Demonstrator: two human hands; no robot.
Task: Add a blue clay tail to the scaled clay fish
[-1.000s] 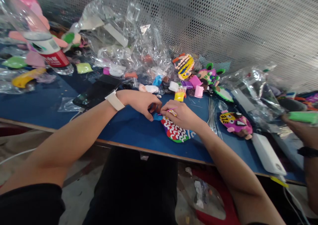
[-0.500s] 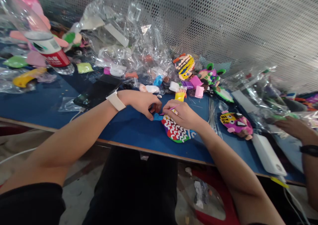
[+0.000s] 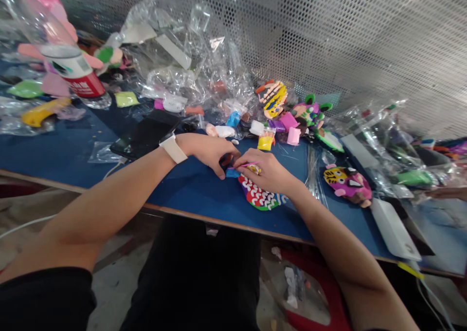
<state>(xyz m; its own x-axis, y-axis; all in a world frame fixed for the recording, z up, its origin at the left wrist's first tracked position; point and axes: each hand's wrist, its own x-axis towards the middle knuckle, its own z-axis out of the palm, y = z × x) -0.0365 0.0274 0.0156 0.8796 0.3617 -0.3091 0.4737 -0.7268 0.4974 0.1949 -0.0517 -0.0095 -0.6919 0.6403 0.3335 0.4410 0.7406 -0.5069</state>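
A rounded clay piece (image 3: 260, 194), red, green and blue with white curved scale-like strips, lies on the blue tabletop. My right hand (image 3: 269, 173) rests over its upper part, fingers pinched on a thin pink stick (image 3: 251, 164). At the left end of the clay piece is a blue clay part (image 3: 232, 173). My left hand (image 3: 213, 153) curls round that blue part with thumb and fingers; its fingertips are partly shadowed. Under my right hand some yellow and white detail shows.
Clay packets (image 3: 265, 140) and plastic bags (image 3: 204, 68) line the back. A phone (image 3: 146, 134) lies left, near a bottle (image 3: 83, 75). On the right are a clay tiger face (image 3: 348, 184), a white power bank (image 3: 396, 229) and part of another person's hand (image 3: 448, 193).
The pink stick in my right hand now shows more plainly and lies flatter. My hands have shifted only slightly. At the right, the other person's arm has drawn mostly out of view.
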